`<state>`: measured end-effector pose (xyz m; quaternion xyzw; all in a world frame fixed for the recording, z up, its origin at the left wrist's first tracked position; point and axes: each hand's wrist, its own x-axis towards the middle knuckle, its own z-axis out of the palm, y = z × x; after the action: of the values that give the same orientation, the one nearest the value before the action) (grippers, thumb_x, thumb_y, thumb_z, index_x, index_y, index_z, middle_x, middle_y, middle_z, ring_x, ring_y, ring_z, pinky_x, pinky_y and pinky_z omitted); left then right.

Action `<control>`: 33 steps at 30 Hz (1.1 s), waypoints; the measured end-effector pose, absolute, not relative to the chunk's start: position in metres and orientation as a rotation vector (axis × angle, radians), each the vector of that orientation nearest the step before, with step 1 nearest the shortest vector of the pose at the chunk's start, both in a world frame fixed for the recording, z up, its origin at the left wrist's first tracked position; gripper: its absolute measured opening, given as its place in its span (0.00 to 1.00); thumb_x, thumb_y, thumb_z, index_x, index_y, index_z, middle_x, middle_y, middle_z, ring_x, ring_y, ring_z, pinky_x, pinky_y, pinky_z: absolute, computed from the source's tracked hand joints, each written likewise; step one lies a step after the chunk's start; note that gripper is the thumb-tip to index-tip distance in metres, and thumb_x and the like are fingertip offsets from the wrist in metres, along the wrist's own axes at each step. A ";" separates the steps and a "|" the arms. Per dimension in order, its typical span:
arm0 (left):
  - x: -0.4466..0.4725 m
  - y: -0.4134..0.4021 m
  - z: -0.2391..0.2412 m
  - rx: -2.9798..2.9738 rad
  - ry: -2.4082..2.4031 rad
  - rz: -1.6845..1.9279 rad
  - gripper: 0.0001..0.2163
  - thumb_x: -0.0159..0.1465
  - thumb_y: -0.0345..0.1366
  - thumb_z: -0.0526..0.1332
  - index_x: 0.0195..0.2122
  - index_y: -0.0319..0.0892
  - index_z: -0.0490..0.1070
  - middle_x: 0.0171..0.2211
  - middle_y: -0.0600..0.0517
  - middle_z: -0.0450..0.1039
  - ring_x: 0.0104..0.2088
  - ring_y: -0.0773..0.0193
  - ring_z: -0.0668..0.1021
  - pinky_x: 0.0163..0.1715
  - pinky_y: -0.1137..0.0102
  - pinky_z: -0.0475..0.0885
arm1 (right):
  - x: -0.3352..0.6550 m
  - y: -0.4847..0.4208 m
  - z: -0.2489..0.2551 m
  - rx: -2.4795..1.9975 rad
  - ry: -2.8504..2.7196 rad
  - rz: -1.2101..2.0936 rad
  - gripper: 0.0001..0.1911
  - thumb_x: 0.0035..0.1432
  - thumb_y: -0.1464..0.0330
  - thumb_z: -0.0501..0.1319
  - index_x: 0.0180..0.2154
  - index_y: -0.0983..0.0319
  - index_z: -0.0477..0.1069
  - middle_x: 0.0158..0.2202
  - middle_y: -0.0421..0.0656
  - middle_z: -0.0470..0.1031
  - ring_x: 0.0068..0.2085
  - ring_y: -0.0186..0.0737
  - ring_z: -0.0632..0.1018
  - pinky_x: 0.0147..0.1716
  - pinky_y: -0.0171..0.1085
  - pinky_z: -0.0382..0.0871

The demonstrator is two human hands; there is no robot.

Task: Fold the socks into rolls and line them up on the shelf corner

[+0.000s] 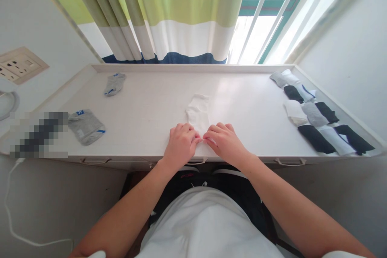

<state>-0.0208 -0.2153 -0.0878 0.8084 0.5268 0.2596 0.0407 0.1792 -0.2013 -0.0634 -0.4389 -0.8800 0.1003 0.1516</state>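
Note:
A white sock [198, 111] lies on the white tabletop [151, 109] in front of me, stretching away from my hands. My left hand [182, 141] and my right hand [223, 140] meet at its near end, with thumbs and fingers pinched close together on the fabric. Part of the sock is hidden beneath my fingers. To the left, a grey sock [86, 126] with blue marks lies flat, and a smaller-looking grey sock [115, 84] is farther back.
Several folded socks in black, white and grey, among them a black one [316, 139], sit in rows at the right. A pixelated dark object [40, 135] with a white cable [10, 209] is at the left. A raised rim [193, 68] borders the back.

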 end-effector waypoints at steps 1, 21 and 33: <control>-0.021 -0.216 -0.088 2.481 1.613 0.809 0.04 0.69 0.36 0.65 0.37 0.44 0.76 0.42 0.48 0.75 0.46 0.53 0.73 0.48 0.56 0.67 | 0.177 -0.201 -0.062 -1.286 -2.521 0.311 0.12 0.73 0.67 0.56 0.39 0.58 0.78 0.40 0.45 0.79 0.43 0.45 0.72 0.45 0.45 0.56; -0.021 -0.214 -0.088 2.428 1.707 0.731 0.06 0.70 0.37 0.64 0.37 0.45 0.79 0.45 0.48 0.76 0.49 0.52 0.73 0.49 0.57 0.67 | 0.178 -0.199 -0.065 -1.277 -2.503 0.321 0.07 0.67 0.67 0.65 0.46 0.57 0.76 0.46 0.44 0.79 0.46 0.46 0.72 0.46 0.45 0.56; -0.022 -0.217 -0.088 2.438 1.686 0.834 0.06 0.68 0.41 0.67 0.42 0.47 0.80 0.46 0.48 0.75 0.49 0.53 0.73 0.51 0.57 0.67 | 0.174 -0.197 -0.070 -1.315 -2.464 0.312 0.09 0.72 0.68 0.60 0.39 0.58 0.79 0.39 0.44 0.78 0.43 0.44 0.70 0.46 0.44 0.55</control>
<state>-0.0224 -0.2174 -0.0884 0.7914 0.5472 0.2707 0.0312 0.1736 -0.1966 -0.0699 -0.4616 -0.8648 0.1094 0.1646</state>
